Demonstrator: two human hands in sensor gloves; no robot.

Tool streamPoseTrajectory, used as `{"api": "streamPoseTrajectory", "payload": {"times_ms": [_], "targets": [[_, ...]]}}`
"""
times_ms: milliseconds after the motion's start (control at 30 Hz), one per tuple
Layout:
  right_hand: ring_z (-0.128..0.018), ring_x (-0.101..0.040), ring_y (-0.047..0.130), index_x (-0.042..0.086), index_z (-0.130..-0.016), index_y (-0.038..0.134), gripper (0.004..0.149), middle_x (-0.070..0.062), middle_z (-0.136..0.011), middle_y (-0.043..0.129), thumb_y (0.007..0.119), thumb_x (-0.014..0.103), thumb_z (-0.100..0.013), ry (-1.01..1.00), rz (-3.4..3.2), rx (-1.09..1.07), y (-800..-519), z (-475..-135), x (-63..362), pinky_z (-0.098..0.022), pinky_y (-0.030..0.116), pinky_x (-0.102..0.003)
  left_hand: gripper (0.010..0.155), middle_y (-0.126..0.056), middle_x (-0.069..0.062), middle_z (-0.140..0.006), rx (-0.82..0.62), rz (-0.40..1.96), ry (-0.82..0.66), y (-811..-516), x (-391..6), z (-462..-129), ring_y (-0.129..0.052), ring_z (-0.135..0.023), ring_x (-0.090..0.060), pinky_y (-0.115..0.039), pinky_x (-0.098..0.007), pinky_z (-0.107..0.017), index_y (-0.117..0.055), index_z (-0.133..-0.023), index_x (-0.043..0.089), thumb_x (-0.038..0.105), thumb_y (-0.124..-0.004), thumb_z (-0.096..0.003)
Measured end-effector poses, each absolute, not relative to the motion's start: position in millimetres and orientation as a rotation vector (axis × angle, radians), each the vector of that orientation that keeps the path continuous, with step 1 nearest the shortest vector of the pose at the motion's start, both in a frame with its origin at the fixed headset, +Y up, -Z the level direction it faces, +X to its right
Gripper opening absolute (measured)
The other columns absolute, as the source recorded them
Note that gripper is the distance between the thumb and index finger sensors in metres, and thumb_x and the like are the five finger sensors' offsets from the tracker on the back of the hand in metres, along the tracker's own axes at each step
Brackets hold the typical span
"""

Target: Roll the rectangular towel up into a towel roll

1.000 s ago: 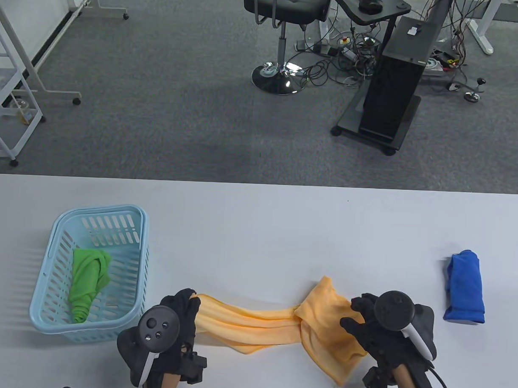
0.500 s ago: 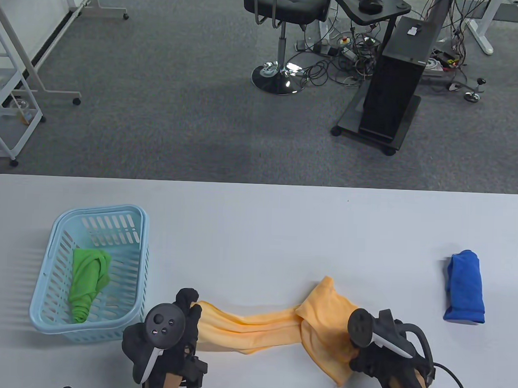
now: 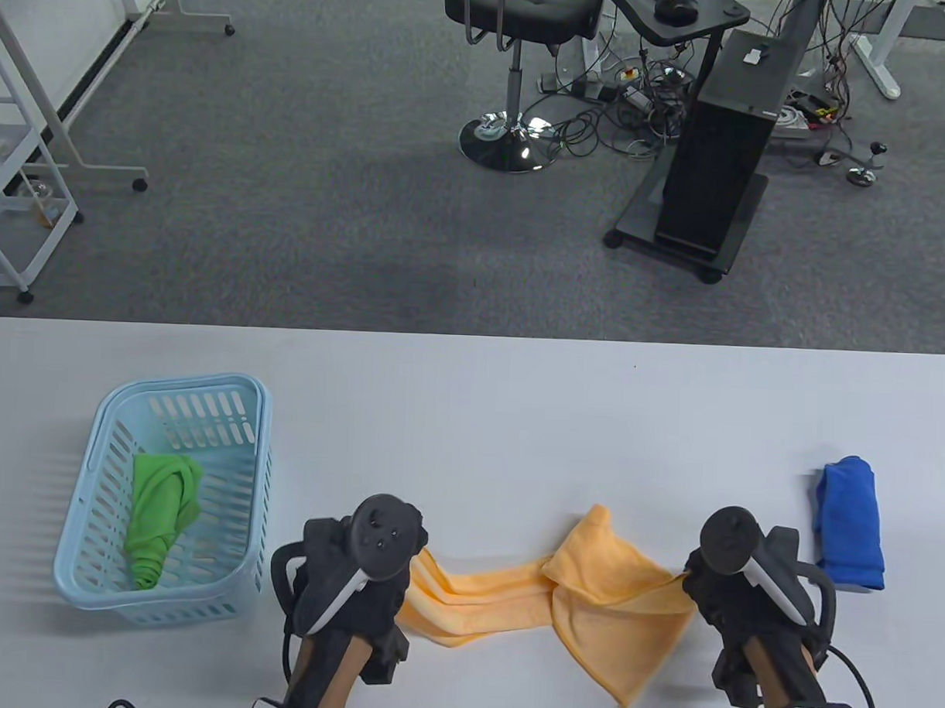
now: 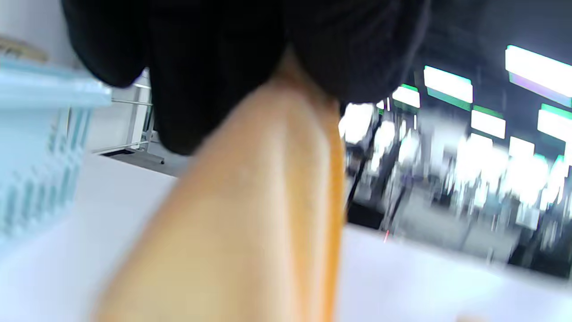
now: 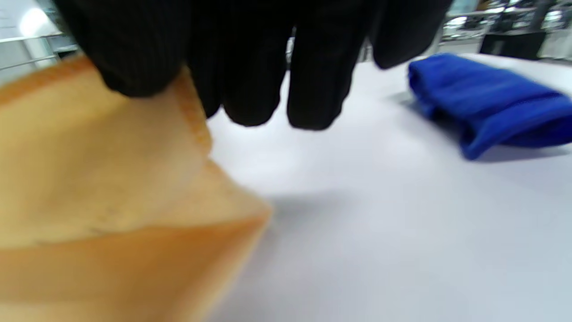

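Note:
An orange towel lies twisted and bunched near the table's front edge. My left hand grips its left end; the left wrist view shows the gloved fingers closed around the orange cloth. My right hand grips the towel's right corner; in the right wrist view the thumb and fingers pinch the orange hem. The towel is lifted a little at both ends, and its middle rests on the table.
A light blue basket at the left holds a green towel. A blue rolled towel lies just right of my right hand, and also shows in the right wrist view. The white table stretches behind.
My left hand has moved right with the towel's left end. My right hand has shifted right and taken the right corner, pulling that side out flatter.

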State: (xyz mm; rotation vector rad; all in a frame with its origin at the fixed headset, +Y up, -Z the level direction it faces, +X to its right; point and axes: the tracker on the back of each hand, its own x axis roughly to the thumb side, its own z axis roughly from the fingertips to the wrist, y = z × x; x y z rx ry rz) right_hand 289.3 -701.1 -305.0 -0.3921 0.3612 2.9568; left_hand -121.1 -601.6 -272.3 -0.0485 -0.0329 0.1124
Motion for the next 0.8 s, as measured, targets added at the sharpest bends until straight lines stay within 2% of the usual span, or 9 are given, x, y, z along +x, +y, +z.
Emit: {"api": "streamPoseTrajectory", "payload": {"times_ms": [100, 200, 233, 300, 433, 533, 600, 667, 800], "targets": [[-0.073, -0.031, 0.094, 0.022, -0.072, 0.089, 0.044, -0.007, -0.084, 0.084, 0.081, 0.036, -0.030, 0.328, 2.968, -0.492, -686, -310, 303, -0.064, 0.064, -0.060, 0.044, -0.110, -0.003, -0.066, -0.016, -0.074, -0.020, -575, -128, -277, -0.107, -0.071, -0.029, -0.075, -0.056, -0.060, -0.090, -0.079, 0.024, 0.035, -0.080, -0.0381], [-0.071, -0.031, 0.095, 0.021, -0.071, 0.089, 0.044, -0.007, -0.083, 0.085, 0.080, 0.036, -0.030, 0.230, 3.000, -0.592, -667, -310, 319, -0.064, 0.065, -0.060, 0.045, -0.109, -0.005, -0.068, -0.009, -0.053, 0.074, -553, -156, -282, -0.105, -0.073, -0.031, -0.074, -0.057, -0.060, -0.086, -0.082, 0.020, 0.032, -0.080, -0.0386], [-0.068, -0.029, 0.098, 0.021, -0.069, 0.090, 0.044, -0.007, -0.080, 0.087, 0.080, 0.037, -0.029, 0.065, 3.018, -0.592, -657, -307, 325, -0.062, 0.068, -0.058, 0.045, -0.109, -0.006, -0.069, 0.010, -0.067, 0.125, -547, -169, -283, -0.105, -0.073, -0.032, -0.074, -0.057, -0.060, -0.085, -0.082, 0.019, 0.032, -0.080, -0.0390], [-0.064, -0.028, 0.099, 0.020, -0.068, 0.092, 0.044, -0.008, -0.078, 0.089, 0.080, 0.036, -0.029, -0.072, 3.008, -0.614, -647, -304, 331, -0.061, 0.069, -0.058, 0.045, -0.109, -0.006, -0.068, 0.068, -0.096, 0.192, -537, -190, -281, -0.106, -0.072, -0.031, -0.075, -0.057, -0.059, -0.085, -0.082, 0.020, 0.033, -0.079, -0.0391], [-0.064, -0.028, 0.099, 0.020, -0.068, 0.091, 0.043, -0.008, -0.078, 0.089, 0.080, 0.036, -0.029, -0.111, 2.975, -0.708, -631, -299, 348, -0.061, 0.069, -0.057, 0.045, -0.111, -0.006, -0.064, 0.166, 0.021, 0.331, -520, -239, -278, -0.107, -0.068, -0.031, -0.077, -0.056, -0.057, -0.085, -0.080, 0.017, 0.033, -0.079, -0.0388], [-0.062, -0.027, 0.100, 0.020, -0.067, 0.092, 0.043, -0.007, -0.077, 0.090, 0.080, 0.036, -0.029, -0.131, 2.945, -0.766, -625, -297, 356, -0.060, 0.070, -0.056, 0.046, -0.112, -0.007, -0.057, 0.162, 0.057, 0.436, -517, -262, -277, -0.109, -0.062, -0.032, -0.078, -0.056, -0.055, -0.086, -0.079, 0.012, 0.034, -0.079, -0.0391], [-0.060, -0.028, 0.101, 0.019, -0.065, 0.093, 0.042, -0.008, -0.075, 0.091, 0.079, 0.037, -0.029, -0.191, 2.891, -0.735, -620, -296, 358, -0.059, 0.072, -0.056, 0.046, -0.113, -0.005, -0.054, 0.097, -0.014, 0.487, -519, -272, -276, -0.111, -0.060, -0.029, -0.079, -0.054, -0.055, -0.085, -0.078, 0.013, 0.036, -0.077, -0.0392], [-0.059, -0.027, 0.101, 0.020, -0.065, 0.093, 0.042, -0.007, -0.075, 0.091, 0.079, 0.037, -0.029, -0.209, 2.843, -0.772, -614, -296, 362, -0.059, 0.072, -0.055, 0.046, -0.113, -0.003, -0.052, 0.121, -0.042, 0.517, -522, -281, -275, -0.111, -0.059, -0.028, -0.080, -0.053, -0.055, -0.085, -0.078, 0.014, 0.037, -0.077, -0.0391], [-0.055, -0.025, 0.102, 0.020, -0.062, 0.093, 0.040, -0.006, -0.073, 0.092, 0.079, 0.036, -0.028, -0.250, 2.753, -0.929, -605, -292, 382, -0.056, 0.075, -0.053, 0.045, -0.112, -0.003, -0.049, 0.160, 0.046, 0.572, -529, -307, -275, -0.111, -0.056, -0.027, -0.078, -0.054, -0.056, -0.087, -0.078, 0.016, 0.036, -0.075, -0.0388]]}}
